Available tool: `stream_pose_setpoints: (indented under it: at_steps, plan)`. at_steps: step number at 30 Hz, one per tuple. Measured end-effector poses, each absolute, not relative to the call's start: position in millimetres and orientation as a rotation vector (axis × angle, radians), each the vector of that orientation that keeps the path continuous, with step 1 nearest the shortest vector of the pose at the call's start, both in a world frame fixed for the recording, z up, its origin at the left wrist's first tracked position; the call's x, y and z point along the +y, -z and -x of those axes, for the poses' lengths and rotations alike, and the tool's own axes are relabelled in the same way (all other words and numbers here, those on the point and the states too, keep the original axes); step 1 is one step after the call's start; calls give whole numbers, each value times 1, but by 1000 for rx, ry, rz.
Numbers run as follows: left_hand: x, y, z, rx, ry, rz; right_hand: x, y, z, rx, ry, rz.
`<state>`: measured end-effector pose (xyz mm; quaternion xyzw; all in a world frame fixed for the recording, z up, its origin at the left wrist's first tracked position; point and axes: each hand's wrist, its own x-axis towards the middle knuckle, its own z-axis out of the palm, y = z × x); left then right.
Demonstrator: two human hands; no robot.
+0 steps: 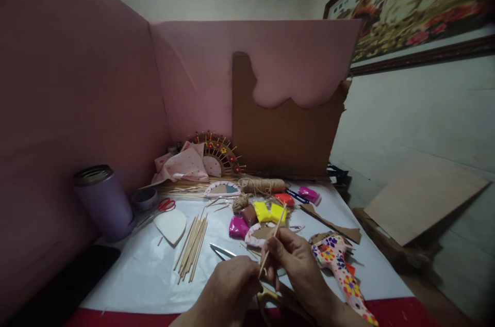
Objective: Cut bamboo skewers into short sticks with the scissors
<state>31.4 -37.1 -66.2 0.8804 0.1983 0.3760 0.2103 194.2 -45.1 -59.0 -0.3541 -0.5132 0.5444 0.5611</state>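
My right hand (pixel 297 262) is closed around a thin wooden stick (pixel 279 219), pinching it between thumb and fingers. The stick slants up and away, its lower end meeting the fingertips of my left hand (pixel 234 283), which is closed on it too. Beneath both hands is a pair of scissors (pixel 222 251); the blades show left of my left hand and the yellowish handles below my fingers, partly hidden. Just beyond lies a rounded cardboard piece edged with pale fabric (pixel 255 235). A bundle of similar sticks (pixel 192 247) rests to the left.
Clay packets in yellow (pixel 262 212), magenta (pixel 237 227) and red lie beyond my hands, near a twine roll (pixel 265 185). A flowered fabric-covered shape (pixel 344 270) is at right. Left stand a purple tumbler (pixel 103 206), red-handled scissors (pixel 166 205) and a white leaf-shaped piece (pixel 170 226).
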Motion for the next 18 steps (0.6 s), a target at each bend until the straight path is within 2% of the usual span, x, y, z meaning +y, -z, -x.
stream_pose_setpoints:
  at_steps: [4,9,14,18]
  plan:
    - [-38,66,-29,742,-1066,-2443,-49,62,-193,-1273,-1084,833]
    - [-39,64,-30,862,-1035,-2532,-54,56,-194,-1347,-1035,810]
    - [-32,76,-30,784,-1055,-2844,-55,60,-197,-1601,-893,763]
    - [-26,80,-26,958,-1091,-2967,-56,63,-200,-1573,-731,833]
